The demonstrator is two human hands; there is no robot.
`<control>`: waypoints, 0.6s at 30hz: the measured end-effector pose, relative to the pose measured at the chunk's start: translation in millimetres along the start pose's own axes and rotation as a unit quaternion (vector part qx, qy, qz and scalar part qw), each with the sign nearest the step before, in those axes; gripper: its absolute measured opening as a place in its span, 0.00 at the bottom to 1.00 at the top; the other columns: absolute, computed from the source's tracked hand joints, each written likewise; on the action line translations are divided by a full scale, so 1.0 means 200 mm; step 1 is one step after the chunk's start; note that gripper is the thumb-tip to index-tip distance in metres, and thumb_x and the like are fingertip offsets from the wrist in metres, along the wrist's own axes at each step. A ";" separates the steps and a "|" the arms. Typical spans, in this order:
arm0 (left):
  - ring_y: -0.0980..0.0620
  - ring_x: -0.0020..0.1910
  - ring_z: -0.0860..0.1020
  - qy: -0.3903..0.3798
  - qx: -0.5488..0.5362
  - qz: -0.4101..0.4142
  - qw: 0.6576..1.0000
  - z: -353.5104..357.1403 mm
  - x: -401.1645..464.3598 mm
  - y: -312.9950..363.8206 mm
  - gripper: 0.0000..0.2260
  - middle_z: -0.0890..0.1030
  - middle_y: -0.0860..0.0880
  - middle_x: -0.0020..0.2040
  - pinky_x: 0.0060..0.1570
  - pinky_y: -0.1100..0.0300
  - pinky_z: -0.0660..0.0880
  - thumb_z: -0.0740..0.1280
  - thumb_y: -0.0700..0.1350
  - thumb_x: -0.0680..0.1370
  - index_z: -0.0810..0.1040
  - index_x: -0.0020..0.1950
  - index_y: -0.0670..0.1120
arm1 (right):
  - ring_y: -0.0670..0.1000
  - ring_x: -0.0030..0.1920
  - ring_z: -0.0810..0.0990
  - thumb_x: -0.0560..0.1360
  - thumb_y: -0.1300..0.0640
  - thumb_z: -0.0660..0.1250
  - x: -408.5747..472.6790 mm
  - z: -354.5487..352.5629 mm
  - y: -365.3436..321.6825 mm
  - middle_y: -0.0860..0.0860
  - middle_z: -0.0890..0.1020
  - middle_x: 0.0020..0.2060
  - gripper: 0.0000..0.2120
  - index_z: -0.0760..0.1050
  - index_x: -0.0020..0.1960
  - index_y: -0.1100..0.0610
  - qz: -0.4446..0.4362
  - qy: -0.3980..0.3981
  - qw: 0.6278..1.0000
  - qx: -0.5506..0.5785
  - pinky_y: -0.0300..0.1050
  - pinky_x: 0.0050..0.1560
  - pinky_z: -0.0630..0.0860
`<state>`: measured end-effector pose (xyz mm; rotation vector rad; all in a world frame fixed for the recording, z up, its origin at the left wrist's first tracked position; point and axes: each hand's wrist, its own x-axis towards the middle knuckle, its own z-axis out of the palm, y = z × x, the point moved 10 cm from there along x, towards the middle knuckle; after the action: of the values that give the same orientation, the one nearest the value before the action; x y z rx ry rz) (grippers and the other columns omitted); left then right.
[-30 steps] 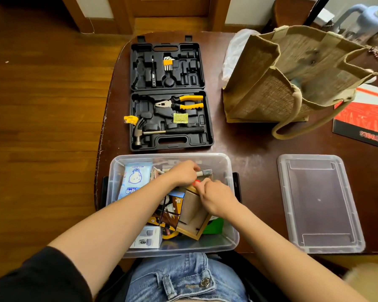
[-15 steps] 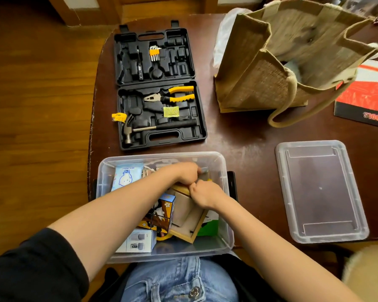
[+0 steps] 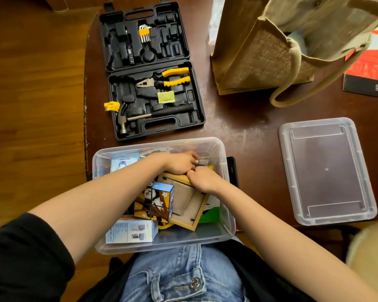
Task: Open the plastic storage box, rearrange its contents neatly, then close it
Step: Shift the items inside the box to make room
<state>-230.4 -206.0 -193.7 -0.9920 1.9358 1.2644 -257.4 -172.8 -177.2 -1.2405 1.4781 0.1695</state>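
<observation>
so the clear plastic storage box [image 3: 224, 205] is sitting at the near edge of the surface [image 3: 244, 127], around 6 o'clock in the shot, partly hanging over the person's lap. opening is done: its lid [image 3: 327, 171] is off and lying flat at 3 o'clock, well apart from the box.

the rearranging looks like it's in the middle, not finished imo. stuff inside is a jumble: a wooden picture frame [image 3: 194, 205] lying tilted across the middle, a panda-print carton [image 3: 159, 201] leaning against it, a pale blue carton [image 3: 131, 233] at the near wall, a wet wipes pack [image 3: 123, 163] in the far-left corner, something green [image 3: 208, 215] poking out under the frame.

both hands are down in the far half of the box, touching each other. left hand [image 3: 179, 163] is curled, fingers pinching a small grey thing [image 3: 203, 159] by the far wall, can't tell what it is. right hand [image 3: 204, 178] is curled over the top edge of the frame, gripping it.

left to do: get everything sitting flat and tidy, then fetch the lid and snap it back on.

beyond that, an open black tool case [image 3: 153, 70] at 12 o'clock with pliers [image 3: 164, 80] and a hammer [image 3: 135, 117], a jute bag [image 3: 282, 44] at 1 o'clock, and a red booklet [image 3: 371, 68] at 2.
</observation>
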 end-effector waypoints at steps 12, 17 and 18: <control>0.45 0.73 0.59 -0.010 0.073 -0.026 0.997 0.02 0.05 -0.03 0.20 0.57 0.44 0.76 0.72 0.54 0.54 0.57 0.41 0.81 0.64 0.73 0.39 | 0.58 0.61 0.74 0.77 0.61 0.57 0.08 -0.04 0.11 0.64 0.67 0.69 0.30 0.49 0.75 0.66 0.102 0.056 0.986 0.123 0.44 0.51 0.71; 0.46 0.71 0.62 0.008 0.020 -0.021 1.000 0.02 0.04 -0.01 0.18 0.62 0.43 0.73 0.71 0.54 0.56 0.59 0.41 0.81 0.67 0.71 0.41 | 0.56 0.61 0.74 0.78 0.61 0.57 0.08 -0.05 0.14 0.60 0.69 0.69 0.36 0.37 0.76 0.63 0.124 0.061 0.974 0.181 0.43 0.51 0.71; 0.46 0.70 0.63 0.015 0.007 -0.020 1.000 0.01 0.03 -0.01 0.18 0.63 0.43 0.73 0.71 0.56 0.57 0.59 0.41 0.81 0.68 0.70 0.41 | 0.55 0.58 0.75 0.78 0.61 0.56 0.08 -0.05 0.15 0.59 0.71 0.67 0.34 0.40 0.77 0.63 0.128 0.063 0.969 0.201 0.43 0.49 0.72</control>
<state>-232.2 -206.1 -199.8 -1.0420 1.9349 1.2187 -282.0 -176.3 -201.4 -0.7431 1.6813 -0.0394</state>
